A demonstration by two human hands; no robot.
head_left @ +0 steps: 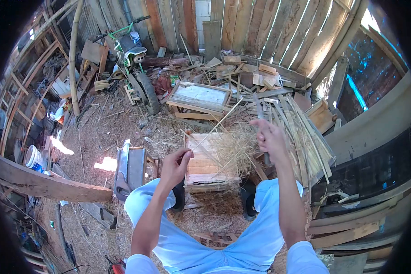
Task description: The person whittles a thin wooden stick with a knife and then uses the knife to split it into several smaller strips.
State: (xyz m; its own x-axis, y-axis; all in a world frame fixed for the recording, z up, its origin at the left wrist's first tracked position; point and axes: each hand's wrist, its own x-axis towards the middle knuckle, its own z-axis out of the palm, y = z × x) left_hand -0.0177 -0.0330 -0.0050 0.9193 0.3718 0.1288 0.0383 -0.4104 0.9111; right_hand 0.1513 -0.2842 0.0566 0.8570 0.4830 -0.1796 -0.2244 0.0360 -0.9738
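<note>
A thin pale strip (218,123) slants up and to the right from my left hand (176,168), whose fingers are pinched on its lower end. My right hand (270,140) is wrapped round a long knife (260,109); its blade points away from me and the handle end shows below the hand. Between my knees stands a low wooden box (208,169) with a slatted top. A tangle of fine shavings (237,148) covers its right side, close to my right hand.
A saw (122,171) leans on a small bench (136,166) at the left. Ahead lie a wooden frame (200,96) and piled scrap wood (269,77). Long slats (297,137) lie at the right. A green bike (134,59) stands at the back left, a white bucket (34,157) at far left.
</note>
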